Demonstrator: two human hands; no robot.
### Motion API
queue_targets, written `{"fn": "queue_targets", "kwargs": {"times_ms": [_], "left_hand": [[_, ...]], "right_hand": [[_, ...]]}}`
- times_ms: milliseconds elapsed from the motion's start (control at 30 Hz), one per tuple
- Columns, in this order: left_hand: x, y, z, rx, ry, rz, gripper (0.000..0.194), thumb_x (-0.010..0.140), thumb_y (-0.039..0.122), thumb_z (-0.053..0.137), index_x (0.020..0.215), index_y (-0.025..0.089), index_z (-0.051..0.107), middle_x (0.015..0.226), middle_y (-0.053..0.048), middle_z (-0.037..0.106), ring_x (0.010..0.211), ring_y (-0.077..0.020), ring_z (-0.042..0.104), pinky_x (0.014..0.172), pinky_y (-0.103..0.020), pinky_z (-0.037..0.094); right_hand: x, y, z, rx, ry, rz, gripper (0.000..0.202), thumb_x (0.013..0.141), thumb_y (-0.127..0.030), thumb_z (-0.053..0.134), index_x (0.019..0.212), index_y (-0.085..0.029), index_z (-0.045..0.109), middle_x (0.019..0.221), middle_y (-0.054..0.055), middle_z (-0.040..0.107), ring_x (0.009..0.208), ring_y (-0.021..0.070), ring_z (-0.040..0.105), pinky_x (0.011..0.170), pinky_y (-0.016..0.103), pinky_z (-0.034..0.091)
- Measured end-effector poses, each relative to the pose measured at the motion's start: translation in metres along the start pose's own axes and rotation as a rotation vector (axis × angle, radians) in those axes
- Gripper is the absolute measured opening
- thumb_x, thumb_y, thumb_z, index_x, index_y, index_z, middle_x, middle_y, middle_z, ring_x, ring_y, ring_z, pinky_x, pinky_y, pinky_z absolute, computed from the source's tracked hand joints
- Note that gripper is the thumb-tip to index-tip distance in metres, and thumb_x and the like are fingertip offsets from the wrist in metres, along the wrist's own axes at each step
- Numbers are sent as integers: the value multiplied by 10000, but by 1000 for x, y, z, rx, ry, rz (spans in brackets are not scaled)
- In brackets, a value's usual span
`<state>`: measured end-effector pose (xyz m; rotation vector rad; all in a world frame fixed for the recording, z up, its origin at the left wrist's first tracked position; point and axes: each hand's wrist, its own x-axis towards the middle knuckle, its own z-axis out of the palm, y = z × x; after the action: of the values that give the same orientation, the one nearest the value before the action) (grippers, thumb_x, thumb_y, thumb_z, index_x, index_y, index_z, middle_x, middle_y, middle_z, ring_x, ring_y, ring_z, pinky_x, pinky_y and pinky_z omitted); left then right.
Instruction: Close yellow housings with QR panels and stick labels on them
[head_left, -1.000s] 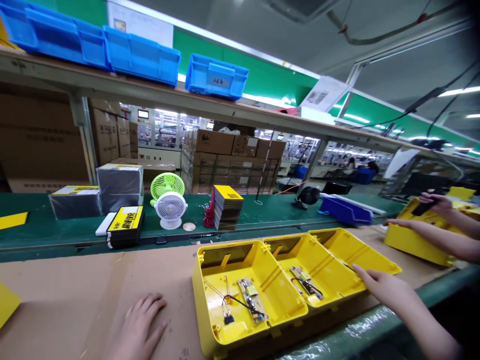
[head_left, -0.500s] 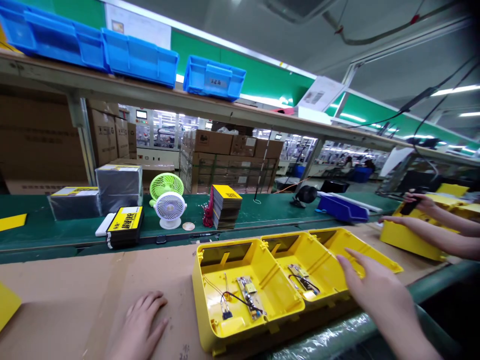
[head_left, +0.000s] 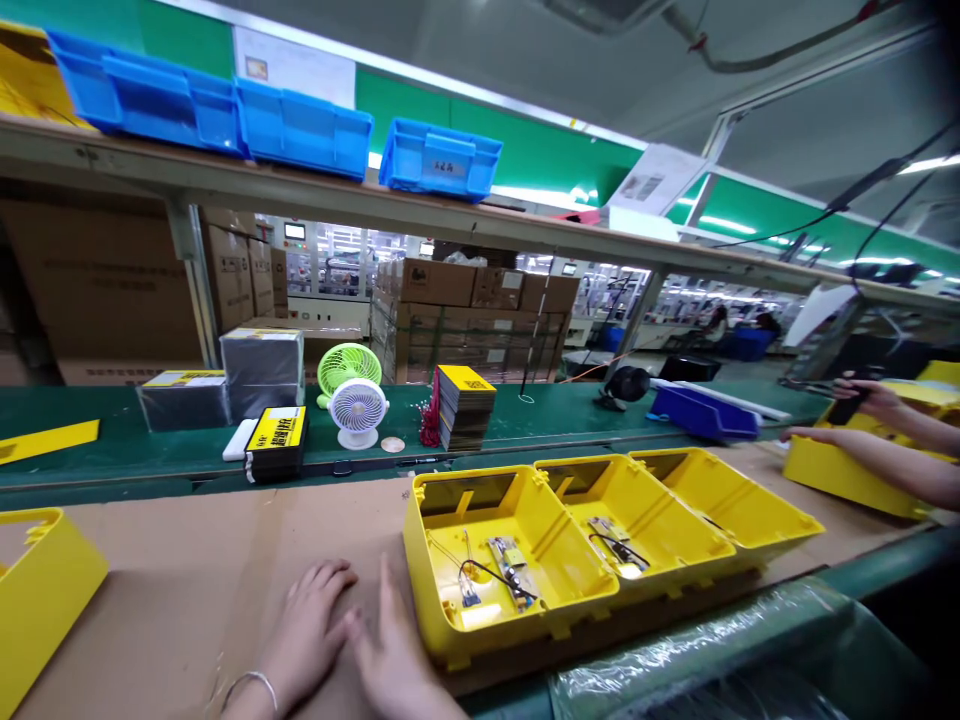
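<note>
My left hand [head_left: 311,625] lies on the brown cardboard [head_left: 202,560], fingers stretched out, holding nothing. Close beside it, thumb near the left fingers, is my right hand [head_left: 394,645], also open and empty. Its fingers point away from me along the left side of the nearest yellow housing [head_left: 517,634]; I cannot tell whether they touch it. Inside that open housing are a circuit board [head_left: 513,574], thin wires and a small black connector [head_left: 469,596]. A second yellow housing [head_left: 667,577] with a board adjoins it, followed by a third yellow housing [head_left: 742,490].
Another yellow housing [head_left: 56,590] stands at the left edge. Behind are a white fan [head_left: 358,408], a green fan [head_left: 349,365], a stack of yellow-topped pieces [head_left: 466,410] and a blue bin [head_left: 705,410]. At right, a co-worker's hands [head_left: 874,430] work over yellow housings.
My right hand has moved left from above the third housing to beside the nearest one. The view has turned slightly left, showing more of the housing at the left edge.
</note>
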<state>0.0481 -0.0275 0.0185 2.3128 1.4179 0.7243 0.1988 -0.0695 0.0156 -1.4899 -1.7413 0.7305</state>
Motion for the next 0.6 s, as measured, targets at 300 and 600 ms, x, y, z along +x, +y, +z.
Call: {"fn": "queue_targets", "kwargs": {"times_ms": [300, 600], "left_hand": [[-4, 0, -5, -24, -5, -4, 303, 810, 370, 457, 1078, 272, 561, 1227, -40, 519, 1172, -216, 419, 989, -409, 315], [-5, 5, -12, -75, -25, -45, 294, 792, 350, 468, 1044, 249, 583, 1230, -59, 518, 1188, -232, 406, 1005, -426, 294]], "right_hand": [[22, 29, -12, 314, 206, 107, 825, 821, -518, 448, 1412, -187, -22, 1482, 71, 56, 1354, 168, 53, 1108, 353, 79], [35, 98, -140, 421, 196, 264, 981, 701, -635, 512, 1413, -172, 22, 1465, 134, 123, 1331, 189, 185, 1087, 346, 156]]}}
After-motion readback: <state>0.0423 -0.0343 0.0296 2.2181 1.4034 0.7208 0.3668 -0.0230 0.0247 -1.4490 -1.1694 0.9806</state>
